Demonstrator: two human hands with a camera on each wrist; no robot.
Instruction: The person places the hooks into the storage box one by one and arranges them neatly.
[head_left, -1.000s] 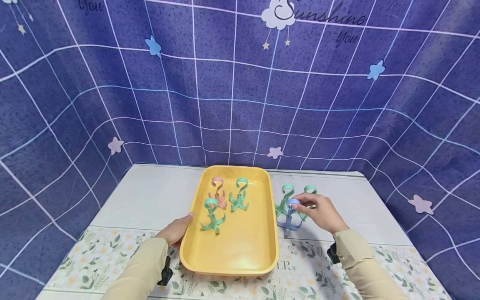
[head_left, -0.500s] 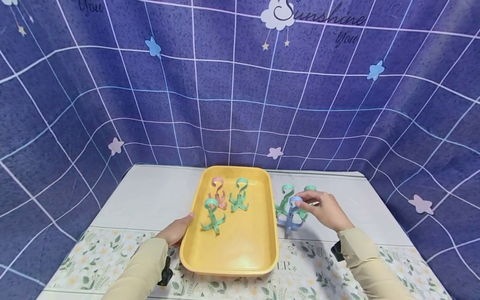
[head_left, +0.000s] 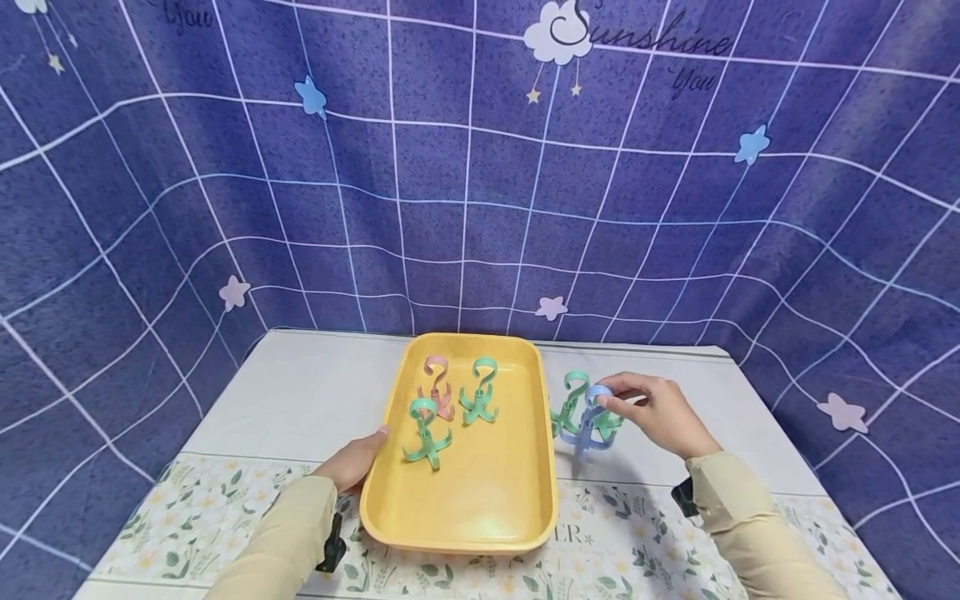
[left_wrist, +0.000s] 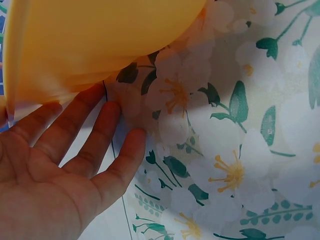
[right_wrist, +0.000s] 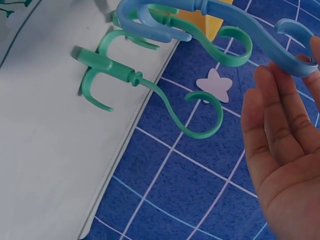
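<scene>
My right hand (head_left: 660, 412) pinches the top curl of a blue four-armed hook hanger (head_left: 587, 433) between thumb and fingers, right of the tray. Lower down, the hanger's arms appear raised off the table. Two green hangers, one (head_left: 567, 408) near the tray and another (right_wrist: 112, 70) farther right, stand behind it, partly hidden in the head view. At the yellow tray's (head_left: 457, 517) left side, my left hand (head_left: 352, 460) has its thumb over the rim and its fingers against the outer wall. In the left wrist view those fingers (left_wrist: 95, 137) lie fairly straight and spread.
Inside the tray are a pink hanger (head_left: 444, 404), a green hanger (head_left: 478, 400) behind and another green hanger (head_left: 427, 446) in front. A white and floral cloth (head_left: 300, 375) covers the table. A blue grid-patterned curtain (head_left: 480, 225) closes off the back and sides.
My right hand has risen slightly and moved right with the blue hanger, whose arms have lifted too. The left hand and tray have stayed put.
</scene>
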